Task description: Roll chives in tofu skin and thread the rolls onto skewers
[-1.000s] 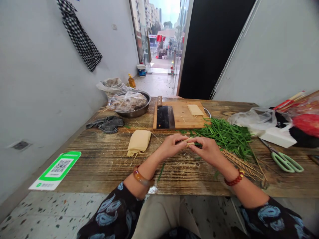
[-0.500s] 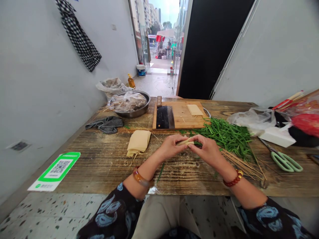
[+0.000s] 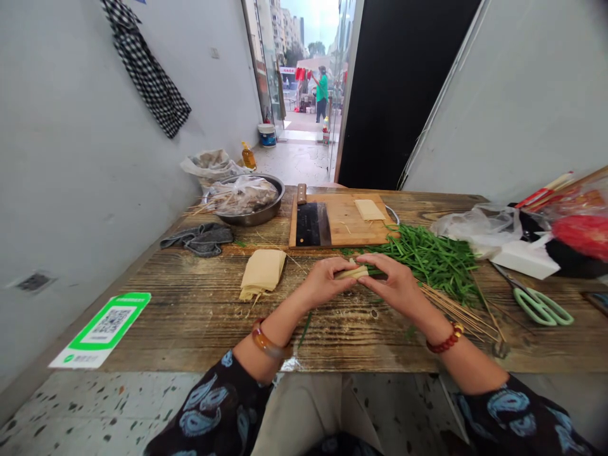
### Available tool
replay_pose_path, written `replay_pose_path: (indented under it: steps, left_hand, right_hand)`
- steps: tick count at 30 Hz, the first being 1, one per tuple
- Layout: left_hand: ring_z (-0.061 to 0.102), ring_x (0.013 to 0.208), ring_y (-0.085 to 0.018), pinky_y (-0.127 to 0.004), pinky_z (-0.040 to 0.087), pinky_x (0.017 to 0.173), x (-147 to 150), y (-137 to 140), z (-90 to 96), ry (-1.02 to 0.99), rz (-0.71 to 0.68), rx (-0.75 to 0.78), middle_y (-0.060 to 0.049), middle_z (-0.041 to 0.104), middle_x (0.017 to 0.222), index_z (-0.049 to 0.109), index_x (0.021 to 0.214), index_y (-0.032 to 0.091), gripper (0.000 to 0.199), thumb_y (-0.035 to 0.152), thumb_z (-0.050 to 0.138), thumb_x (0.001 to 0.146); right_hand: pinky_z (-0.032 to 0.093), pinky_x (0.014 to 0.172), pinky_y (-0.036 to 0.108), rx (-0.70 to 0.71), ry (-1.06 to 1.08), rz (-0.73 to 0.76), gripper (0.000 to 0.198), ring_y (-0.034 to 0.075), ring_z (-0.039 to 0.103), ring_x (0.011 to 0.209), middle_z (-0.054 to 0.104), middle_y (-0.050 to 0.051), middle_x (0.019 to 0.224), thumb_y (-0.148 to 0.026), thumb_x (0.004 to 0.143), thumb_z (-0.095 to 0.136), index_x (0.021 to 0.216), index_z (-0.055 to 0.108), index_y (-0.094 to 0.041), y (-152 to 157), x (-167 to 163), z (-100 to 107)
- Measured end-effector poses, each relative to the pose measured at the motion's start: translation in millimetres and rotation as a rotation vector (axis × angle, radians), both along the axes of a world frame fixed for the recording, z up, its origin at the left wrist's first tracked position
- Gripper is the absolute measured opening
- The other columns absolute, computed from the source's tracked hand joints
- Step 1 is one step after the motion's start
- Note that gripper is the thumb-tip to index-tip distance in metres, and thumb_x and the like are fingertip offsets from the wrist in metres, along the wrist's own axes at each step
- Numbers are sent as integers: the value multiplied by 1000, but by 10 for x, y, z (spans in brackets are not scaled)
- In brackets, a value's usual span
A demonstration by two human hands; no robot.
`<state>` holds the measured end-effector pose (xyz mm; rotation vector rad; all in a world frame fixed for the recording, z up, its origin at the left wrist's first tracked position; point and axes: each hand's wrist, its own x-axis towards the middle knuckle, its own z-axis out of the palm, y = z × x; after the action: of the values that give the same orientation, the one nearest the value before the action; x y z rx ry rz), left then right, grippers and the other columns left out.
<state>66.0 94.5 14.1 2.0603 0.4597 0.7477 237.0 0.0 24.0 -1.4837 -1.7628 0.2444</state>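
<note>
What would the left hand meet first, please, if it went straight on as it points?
Beyond the pale roll it holds, the left hand would likely meet the right hand, though depth is unclear.

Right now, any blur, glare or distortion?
Head view, far: bright daylight beyond the clear glass door, grey street soft. Head view, right: tall black panel leans, apparently lens distortion. Head view, centre: bare left hand, bare right hand and folded cream sheet readable.

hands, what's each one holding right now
Left hand: closed, holding the left end of a pale rolled sheet.
Right hand: closed, holding the same sheet's right end.
</note>
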Motion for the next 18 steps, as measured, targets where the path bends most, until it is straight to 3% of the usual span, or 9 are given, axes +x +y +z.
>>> replay_pose_path:
  steps: [7, 13, 18]
  left_hand:
    - [63, 83, -16, -25, 49, 74, 44, -20, -60, -41, 119, -94, -5, 68, 91, 63, 100, 14, 31, 16, 71, 70]
    - [61, 84, -17, -28, 47, 78, 4, -3, 18, 63, 159, 149, -4, 66, 88, 66, 89, 16, 24, 15, 74, 67]
    - [62, 87, -17, -27, 48, 78, -2, 0, -15, -12, 166, 226, -6, 67, 93, 66, 96, 17, 23, 20, 71, 74]
  right_hand:
    - [51, 82, 35, 6, 121, -2, 17, 20, 66, 89, 72, 6, 96, -30, 81, 64, 96, 69, -22, 64, 3, -104]
    - [51, 83, 35, -26, 190, -33, 19, 20, 67, 86, 73, 4, 94, -32, 79, 65, 94, 70, -21, 139, 28, -174]
    - [51, 84, 35, -48, 255, -67, 23, 21, 67, 86, 73, 4, 94, -34, 77, 66, 94, 71, -20, 149, 45, -204]
